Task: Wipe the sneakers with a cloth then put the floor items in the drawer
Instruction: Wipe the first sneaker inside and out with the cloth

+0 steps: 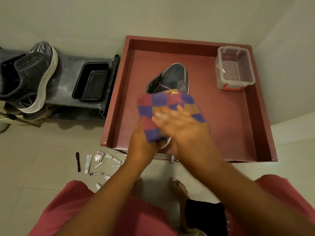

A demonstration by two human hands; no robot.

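Note:
Over the open red-brown drawer [262, 126] I hold a dark sneaker [172, 78], toe pointing away. A red and blue checked cloth [158, 106] drapes over its heel end. My left hand [143, 142] grips the sneaker's heel from below, partly under the cloth. My right hand [184, 128] lies on top of the cloth with fingers spread, pressing it against the shoe. Small floor items [99, 162], tubes, sachets and a black pen [78, 161], lie scattered on the tiles left of the drawer front.
A clear plastic box [234, 72] sits in the drawer's far right corner. Left of the drawer a dark shoe rack [68, 77] carries a black tray [92, 81] and a black sneaker with a white sole [34, 74]. My bare feet [180, 186] stand below the drawer handle [172, 158].

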